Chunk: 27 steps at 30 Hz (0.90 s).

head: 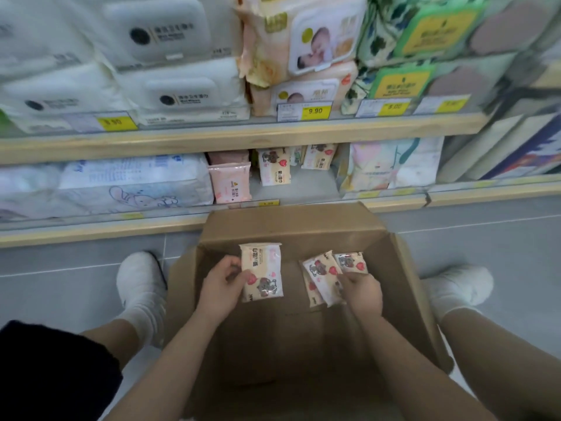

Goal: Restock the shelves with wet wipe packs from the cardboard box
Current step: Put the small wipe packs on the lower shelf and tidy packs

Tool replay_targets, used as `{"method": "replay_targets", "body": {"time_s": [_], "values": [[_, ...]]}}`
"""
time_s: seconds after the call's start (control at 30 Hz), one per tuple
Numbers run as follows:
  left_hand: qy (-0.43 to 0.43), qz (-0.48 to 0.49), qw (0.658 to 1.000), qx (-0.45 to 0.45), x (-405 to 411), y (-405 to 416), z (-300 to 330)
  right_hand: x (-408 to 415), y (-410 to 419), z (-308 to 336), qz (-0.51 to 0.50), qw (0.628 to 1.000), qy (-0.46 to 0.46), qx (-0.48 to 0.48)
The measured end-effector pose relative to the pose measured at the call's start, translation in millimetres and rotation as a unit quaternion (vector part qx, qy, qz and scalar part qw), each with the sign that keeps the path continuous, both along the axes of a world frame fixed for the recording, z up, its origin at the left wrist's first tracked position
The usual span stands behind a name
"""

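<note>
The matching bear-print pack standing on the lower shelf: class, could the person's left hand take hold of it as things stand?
Probably not yet. The left hand already grips a wet wipe pack down in the cardboard box. The shelf pack stands unblocked at the front, so the way is free once that hand is emptied.

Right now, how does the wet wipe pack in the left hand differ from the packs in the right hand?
The left hand holds a single wet wipe pack, upright with its printed face fully showing. The right hand grips several packs bunched together, tilted and overlapping, so their faces are partly hidden. The single pack sits further left over the cardboard box. All share the same cream wrapper with a cartoon and red heart.
</note>
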<state>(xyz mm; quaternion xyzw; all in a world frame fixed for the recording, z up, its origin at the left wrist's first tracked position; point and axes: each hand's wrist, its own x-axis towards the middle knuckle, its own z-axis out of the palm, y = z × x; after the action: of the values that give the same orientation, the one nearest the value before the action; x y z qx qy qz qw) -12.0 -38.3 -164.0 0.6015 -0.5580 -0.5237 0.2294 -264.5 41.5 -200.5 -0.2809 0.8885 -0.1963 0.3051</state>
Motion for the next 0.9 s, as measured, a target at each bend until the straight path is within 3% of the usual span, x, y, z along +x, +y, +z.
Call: {"method": "replay_targets", "body": {"time_s": [0.23, 0.47, 0.63, 0.9], "values": [[0.024, 0.008, 0.999, -0.021, -1, -3, 31, -9, -3, 59, 0.005, 0.984, -0.084, -0.154], [0.031, 0.031, 0.998, -0.052, 9, -31, 49, 2, -53, 114, 0.062, 0.961, -0.147, -0.225], [0.033, 0.069, 0.994, -0.074, 22, -60, 44, 14, -110, 102, 0.114, 0.960, -0.124, -0.223], [0.044, 0.082, 0.993, -0.065, 19, -87, 21, 27, -193, 53, 0.047, 0.969, -0.139, -0.198]]}}
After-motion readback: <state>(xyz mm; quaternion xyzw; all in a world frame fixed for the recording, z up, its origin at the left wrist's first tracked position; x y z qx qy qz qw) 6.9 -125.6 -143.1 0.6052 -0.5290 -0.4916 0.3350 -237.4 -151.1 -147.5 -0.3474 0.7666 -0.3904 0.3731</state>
